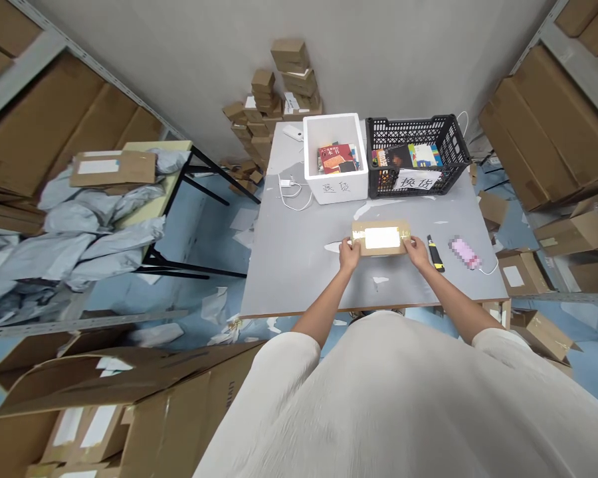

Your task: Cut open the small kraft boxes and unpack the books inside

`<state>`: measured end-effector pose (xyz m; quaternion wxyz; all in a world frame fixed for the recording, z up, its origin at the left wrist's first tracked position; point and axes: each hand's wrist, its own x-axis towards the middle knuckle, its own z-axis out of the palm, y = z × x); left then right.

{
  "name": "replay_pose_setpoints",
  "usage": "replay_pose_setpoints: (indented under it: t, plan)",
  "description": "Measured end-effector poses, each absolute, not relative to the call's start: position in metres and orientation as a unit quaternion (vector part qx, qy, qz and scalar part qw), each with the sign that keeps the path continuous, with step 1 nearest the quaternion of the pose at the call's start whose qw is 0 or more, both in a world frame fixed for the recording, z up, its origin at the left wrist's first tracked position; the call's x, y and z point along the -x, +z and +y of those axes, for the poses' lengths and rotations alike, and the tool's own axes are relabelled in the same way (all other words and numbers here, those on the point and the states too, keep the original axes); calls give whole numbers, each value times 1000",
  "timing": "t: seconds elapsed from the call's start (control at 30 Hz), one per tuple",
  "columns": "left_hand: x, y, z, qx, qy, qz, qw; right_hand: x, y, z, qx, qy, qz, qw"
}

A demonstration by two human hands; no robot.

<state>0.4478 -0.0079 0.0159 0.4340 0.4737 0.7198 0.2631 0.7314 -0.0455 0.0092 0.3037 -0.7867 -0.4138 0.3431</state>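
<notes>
A small brown cardboard box (381, 251) with a white label on it is held between my two hands above the grey table (289, 265). My left hand (349, 253) grips its left end, and my right hand (416, 252) grips the right end. Shiny tape shows at both ends of the box. Just right of my right hand lies a yellow and black box cutter (435, 253). Farther right is a pink, pixelated object (464, 253) with a white cable.
A white foam box (336, 189) and a black plastic crate (418, 189), both holding books, stand along the table's back. Stacked cartons (296, 73) rise behind. Grey parcels (114, 232) cover a side table at left. A large open carton (189, 405) stands at lower left.
</notes>
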Motion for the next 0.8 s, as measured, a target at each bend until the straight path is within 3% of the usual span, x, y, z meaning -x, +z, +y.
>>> replay_pose_setpoints:
  t: [0.13,0.37,0.6,0.8]
  plan:
    - [-441,3,-21,-486,245,718,434,-734,-4,-60,793,367,-402,273]
    - [-441,-8,-21,-504,316,680,428,-728,-8,-52,770,385,-356,364]
    - [-436,-15,-11,-460,384,601,529,-726,-6,-43,725,412,-373,408]
    - [-435,-8,-19,-415,389,608,554,-733,3,-55,706,458,-364,399]
